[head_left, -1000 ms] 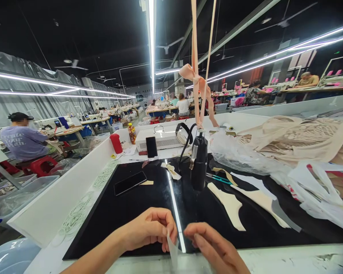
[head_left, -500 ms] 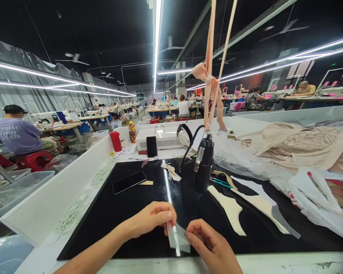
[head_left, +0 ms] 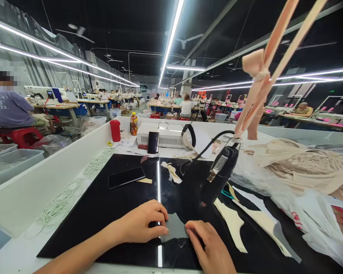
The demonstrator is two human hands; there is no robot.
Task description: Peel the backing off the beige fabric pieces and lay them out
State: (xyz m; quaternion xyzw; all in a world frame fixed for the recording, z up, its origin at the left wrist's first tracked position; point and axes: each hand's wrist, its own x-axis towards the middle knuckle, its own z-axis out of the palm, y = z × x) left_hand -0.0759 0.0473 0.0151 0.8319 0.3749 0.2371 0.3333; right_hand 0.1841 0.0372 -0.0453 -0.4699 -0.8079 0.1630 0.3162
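Lowered since the earlier frames, the thin translucent film piece (head_left: 175, 228) now lies flat on the black glass surface (head_left: 117, 205) instead of being held up between the fingers, and the view has swung left, so the hanging tool sits further right.

Taking the black glass surface as landmark: the heap of beige fabric and plastic bags (head_left: 303, 179) spills over its right side. A white box machine (head_left: 162, 135) stands behind its far edge. The black hanging tool (head_left: 220, 173), slung on a peach ribbon (head_left: 260, 76), dangles tilted above its middle right. A dark phone (head_left: 126, 177) lies on its left part, and cream cut pieces (head_left: 231, 220) lie on its right part.

At its near edge, the left hand (head_left: 140, 226) presses fingertips down on the film's left edge, and the right hand (head_left: 208, 247) pins the right edge; neither grip is closed around it, both hold it flat.

Judged from this, the risks are:
1. The hanging tool could swing into the hands or film, since it hangs free just beyond them.
2. The film could slip or crease on the slick glass if one hand lifts unevenly.
3. Glare from the reflected light strip may hide the film's outline.
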